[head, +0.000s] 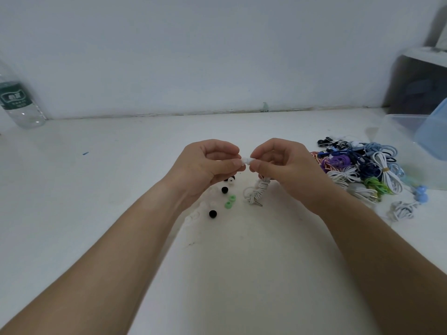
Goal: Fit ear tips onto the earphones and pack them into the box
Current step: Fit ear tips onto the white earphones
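Left hand (208, 163): you pinch a white ear tip (243, 162) above the table (96, 189).
Right hand (278, 163): you pinch the white earphone (249, 161), tip touching it; its coiled cable (256, 193) hangs below.
Box (411, 151): far right.

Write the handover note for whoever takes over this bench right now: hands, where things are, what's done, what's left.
Left hand pinches a white ear tip against the bud pinched by the right hand.
White earphones: the bundled cable hangs from the right hand down to the table.
Loose ear tips (black, green, clear) lie under the left hand. The earphone pile sits to the right, beside the clear box.
Done: cannot tell whether this tip is seated.
Left: seat it, box this pair, then work through the pile.
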`<state>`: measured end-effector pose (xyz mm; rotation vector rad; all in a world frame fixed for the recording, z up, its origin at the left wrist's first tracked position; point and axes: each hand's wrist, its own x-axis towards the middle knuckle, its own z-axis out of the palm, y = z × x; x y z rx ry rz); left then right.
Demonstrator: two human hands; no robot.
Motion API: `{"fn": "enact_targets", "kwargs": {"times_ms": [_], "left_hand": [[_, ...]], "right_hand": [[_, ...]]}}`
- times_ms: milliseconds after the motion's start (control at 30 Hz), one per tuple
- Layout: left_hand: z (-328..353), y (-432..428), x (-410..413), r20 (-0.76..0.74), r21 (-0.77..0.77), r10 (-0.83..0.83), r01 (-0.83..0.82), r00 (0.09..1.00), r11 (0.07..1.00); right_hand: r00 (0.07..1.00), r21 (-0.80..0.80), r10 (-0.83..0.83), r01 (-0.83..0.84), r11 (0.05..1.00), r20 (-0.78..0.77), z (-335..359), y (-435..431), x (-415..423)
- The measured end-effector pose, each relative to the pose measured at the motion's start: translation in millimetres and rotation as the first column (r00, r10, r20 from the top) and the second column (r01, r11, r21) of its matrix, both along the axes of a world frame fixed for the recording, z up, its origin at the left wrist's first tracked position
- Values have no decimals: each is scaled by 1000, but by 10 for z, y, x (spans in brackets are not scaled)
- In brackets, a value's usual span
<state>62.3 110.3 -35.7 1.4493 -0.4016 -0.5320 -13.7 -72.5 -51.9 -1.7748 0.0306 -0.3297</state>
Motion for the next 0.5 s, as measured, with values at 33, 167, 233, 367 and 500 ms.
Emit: {"fn": "enact_targets", "kwargs": {"times_ms": [33, 167, 233, 367, 500], "left_hand": [[2, 2, -2, -4, -2, 2, -2, 1000, 1000], [11, -1, -3, -14, -7, 19, -19, 1000, 1000], [13, -5, -6, -24, -14, 30, -31, 999, 999], [17, -4, -12, -25, -15, 43, -43, 999, 999], [22, -1, -12, -40, -16, 52, -52, 998, 999]], "right_hand": [[1000, 3, -1, 1, 1000, -2, 3, 0, 0], [1000, 3, -14, 14, 1000, -9, 8, 4, 2], [1000, -2, -28, 28, 1000, -7, 11, 5, 0], [998, 9, -60, 60, 998, -12, 24, 10, -14], [995, 0, -99, 99, 995, -18, 33, 11, -24]]}}
